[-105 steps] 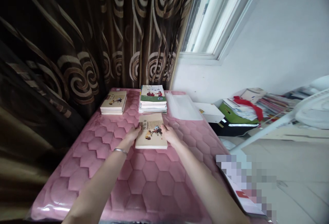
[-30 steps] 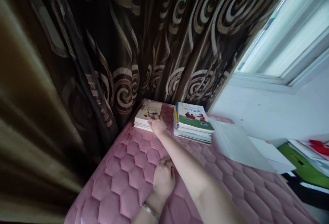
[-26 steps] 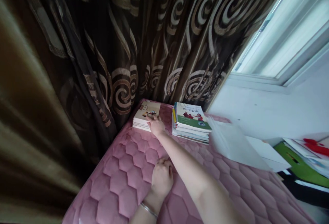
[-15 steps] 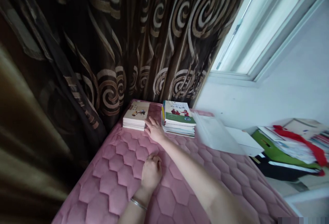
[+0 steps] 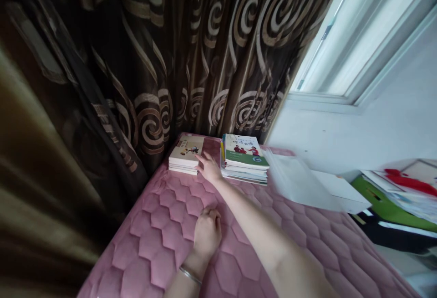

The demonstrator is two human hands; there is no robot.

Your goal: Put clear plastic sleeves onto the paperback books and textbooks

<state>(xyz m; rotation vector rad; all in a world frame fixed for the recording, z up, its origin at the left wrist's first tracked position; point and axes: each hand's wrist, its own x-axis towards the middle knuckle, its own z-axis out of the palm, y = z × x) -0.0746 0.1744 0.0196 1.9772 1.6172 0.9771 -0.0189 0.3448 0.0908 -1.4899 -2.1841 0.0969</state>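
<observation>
Far left corner of the pink quilted mat (image 5: 160,238). The right hand (image 5: 210,169) lies open and flat, holding nothing, its fingertips (image 5: 202,157) at the near right edge of the beige book stack (image 5: 186,153), in the gap between that stack and the taller green-covered stack (image 5: 245,157). The left hand (image 5: 206,235), bracelet (image 5: 190,275) at the wrist, rests nearer on the mat, fingers loosely curled and empty. A clear plastic sleeve (image 5: 297,183) lies to the right; a dark swirl-patterned curtain (image 5: 153,61) hangs behind.

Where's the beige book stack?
Head view: beige book stack at far-left corner of the pink quilted surface, by the curtain, left of the green-covered stack; right hand beside it.
</observation>
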